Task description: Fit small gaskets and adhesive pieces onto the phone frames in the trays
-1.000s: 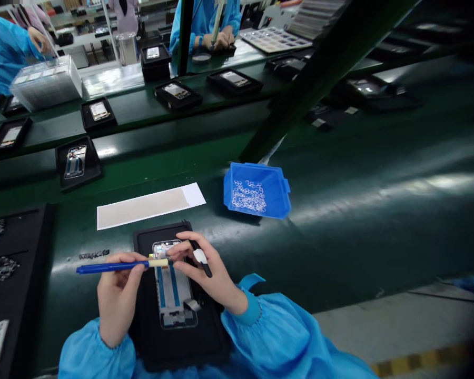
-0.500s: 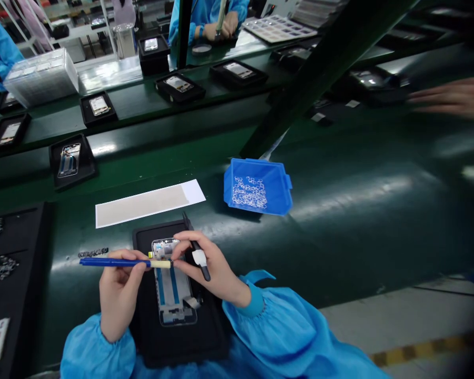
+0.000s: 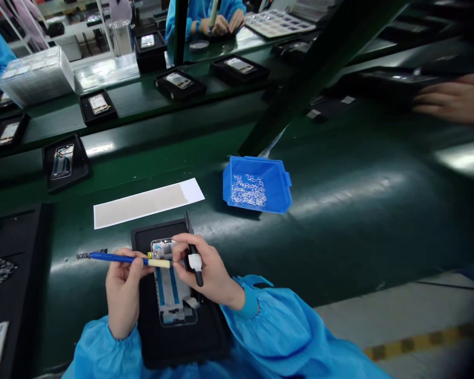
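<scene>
While the phone frame (image 3: 178,304) lies in its black tray (image 3: 181,347), long axis running away from us, we have the blue pen-like tool (image 3: 118,258) crosswise above it, clamped in the left hand (image 3: 123,297). Its cream tip (image 3: 159,263) points at the right hand (image 3: 211,271), which grips white-banded black tweezers (image 3: 195,261); whether those fingertips (image 3: 178,269) touch the tip, we cannot tell. Beyond, to the right, sits the blue bin (image 3: 275,184).

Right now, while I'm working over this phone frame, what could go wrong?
The black tweezers tucked in your right hand could slip and scratch the phone frame nearby. That hand might catch the grey flap at the frame's lower right. The rear of the blue pen-like tool in your left hand looks close to the small dark parts and might scatter them.
</scene>
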A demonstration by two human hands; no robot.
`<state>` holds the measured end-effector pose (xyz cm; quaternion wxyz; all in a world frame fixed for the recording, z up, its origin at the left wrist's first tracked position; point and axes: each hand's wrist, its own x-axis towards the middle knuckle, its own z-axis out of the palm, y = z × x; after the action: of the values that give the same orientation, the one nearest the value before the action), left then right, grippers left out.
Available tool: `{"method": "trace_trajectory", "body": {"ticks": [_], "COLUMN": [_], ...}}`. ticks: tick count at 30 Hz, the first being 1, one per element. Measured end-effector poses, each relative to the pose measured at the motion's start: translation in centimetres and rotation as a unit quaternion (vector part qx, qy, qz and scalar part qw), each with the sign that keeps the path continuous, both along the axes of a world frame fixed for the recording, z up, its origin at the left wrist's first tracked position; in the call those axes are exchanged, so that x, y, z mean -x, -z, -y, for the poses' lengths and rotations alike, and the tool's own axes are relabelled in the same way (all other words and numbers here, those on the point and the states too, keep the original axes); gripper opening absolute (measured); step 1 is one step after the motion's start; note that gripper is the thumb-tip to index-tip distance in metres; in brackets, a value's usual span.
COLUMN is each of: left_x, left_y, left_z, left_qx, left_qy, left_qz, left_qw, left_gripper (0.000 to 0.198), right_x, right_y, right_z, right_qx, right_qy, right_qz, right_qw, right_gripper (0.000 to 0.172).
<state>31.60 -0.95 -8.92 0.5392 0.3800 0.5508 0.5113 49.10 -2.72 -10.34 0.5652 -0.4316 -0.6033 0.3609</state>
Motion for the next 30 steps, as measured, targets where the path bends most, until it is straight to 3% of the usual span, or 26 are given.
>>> {"method": "trace_trajectory", "body": {"ticks": [9,12,14,16,19,22,24,26,28,30], "left_x": [-0.6,-0.5,-0.3,0.0,0.3,0.4,0.2,-0.3,-0.9,-1.5], "left_y": [0.9,1.2,1.4,1.5,1.8,1.8,1.5,1.1,0.6,0.1], "left_z": [-0.3,-0.7,-0.8,-0.8,-0.8,-1.0,-1.5,-2.2,-2.8,-3.3], "left_qx": [0.035,0.028,-0.001,-0.053,-0.141,-0.225,-0.279,-0.321,-0.345,-0.349], "left_qy": [-0.042,-0.048,-0.045,-0.032,0.010,0.077,0.114,0.136,0.151,0.171], "left_qz": [0.032,0.024,-0.007,-0.065,-0.183,-0.279,-0.333,-0.382,-0.414,-0.435], "left_qw": [0.998,0.998,0.999,0.996,0.973,0.931,0.893,0.856,0.829,0.812], "left_gripper": [0.048,0.047,0.044,0.037,0.025,0.015,0.012,0.010,0.010,0.010], "right_x": [0.3,-2.6,-6.4,-10.8,-15.8,-15.9,-13.6,-10.5,-7.5,-5.3], "right_y": [0.0,-0.6,-0.8,-0.7,0.0,0.5,0.5,0.4,0.6,1.1], "right_z": [0.7,0.3,-0.5,-1.7,-2.9,-3.2,-2.9,-2.5,-2.3,-2.2], "right_qx": [-0.022,-0.038,-0.035,-0.010,0.042,0.017,-0.030,-0.063,-0.057,-0.020], "right_qy": [0.027,0.134,0.281,0.406,0.419,0.408,0.403,0.349,0.219,0.096], "right_qz": [0.020,0.074,0.156,0.252,0.373,0.429,0.410,0.354,0.281,0.230], "right_qw": [0.999,0.987,0.946,0.878,0.827,0.806,0.818,0.866,0.932,0.968], "right_gripper": [0.041,0.038,0.034,0.033,0.031,0.042,0.041,0.033,0.031,0.035]}}
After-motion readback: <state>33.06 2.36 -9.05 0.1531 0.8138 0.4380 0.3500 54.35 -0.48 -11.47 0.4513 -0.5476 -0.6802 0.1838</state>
